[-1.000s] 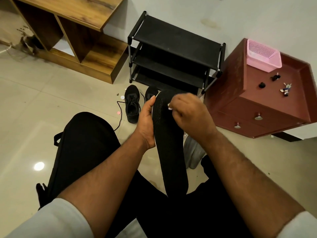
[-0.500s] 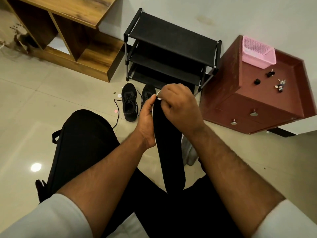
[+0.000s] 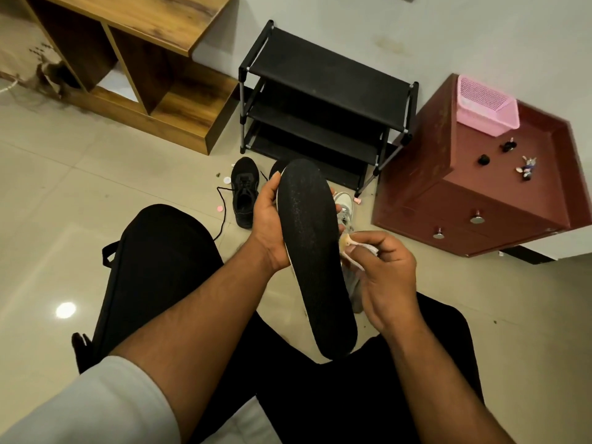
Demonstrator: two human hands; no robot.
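A long black insole [image 3: 312, 251] stands tilted over my lap, its toe end up and its flat face toward me. My left hand [image 3: 267, 225] grips it by the left edge near the top, thumb along the rim. My right hand [image 3: 381, 277] is beside the insole's right edge and pinches a small pale, thin strip [image 3: 349, 243] between thumb and fingers. Whether the strip is still stuck to the insole cannot be told.
A black shoe [image 3: 245, 193] with a loose lace lies on the tiled floor ahead, a grey shoe [image 3: 344, 208] behind the insole. Beyond stand a black shoe rack [image 3: 323, 100], a wooden shelf unit [image 3: 144, 72] and a maroon drawer chest [image 3: 480, 193] bearing a pink basket [image 3: 487, 105]. A black bag [image 3: 150, 267] lies at left.
My right hand came down from the insole's toe end to its right edge, now pinching the pale strip. The insole turned so its broad face shows.
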